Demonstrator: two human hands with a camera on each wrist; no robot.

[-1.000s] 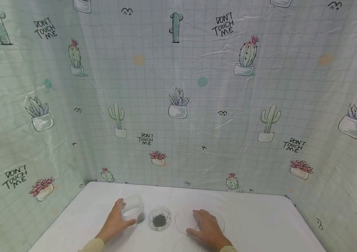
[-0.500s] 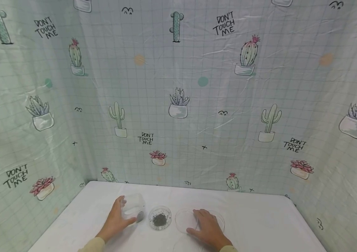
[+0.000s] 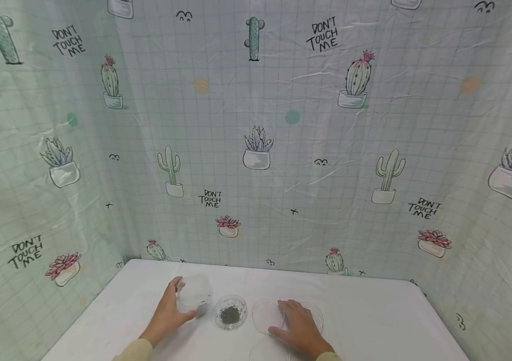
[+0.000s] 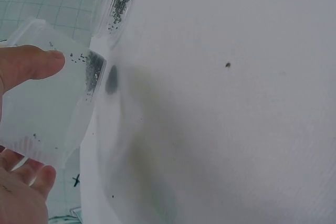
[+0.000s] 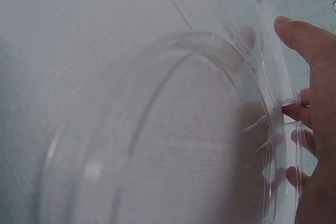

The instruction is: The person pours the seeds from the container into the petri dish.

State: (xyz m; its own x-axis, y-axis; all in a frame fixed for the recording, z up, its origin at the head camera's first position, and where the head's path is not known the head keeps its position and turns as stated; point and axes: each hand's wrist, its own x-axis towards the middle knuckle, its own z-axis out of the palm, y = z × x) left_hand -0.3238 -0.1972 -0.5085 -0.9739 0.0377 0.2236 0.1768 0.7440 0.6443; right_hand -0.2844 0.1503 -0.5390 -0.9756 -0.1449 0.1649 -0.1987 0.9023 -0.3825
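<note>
My left hand [image 3: 170, 308] grips a translucent plastic tub [image 4: 47, 98] between thumb and fingers. The tub is tilted, and dark granules [image 4: 94, 69] lie gathered in its lower corner. Just right of it, a clear petri dish [image 3: 216, 318] stands on the table with a heap of dark grey granules [image 3: 230, 315] inside. My right hand [image 3: 298, 323] lies at two clear petri dishes [image 3: 260, 316], its thumb apart from its fingers. In the right wrist view the fingers [image 5: 302, 137] show at the dish rims, partly behind clear plastic.
Another clear dish [image 3: 267, 351] sits at the near edge of the head view, partly cut off. A white cloth [image 3: 373, 321] covers the table. Stray dark specks [image 4: 228, 65] dot it. A cactus-print curtain [image 3: 219, 175] surrounds the back and sides.
My left hand has shifted the tub slightly up and to the right, and its tilt differs a little. The right hand and the dishes stay in place.
</note>
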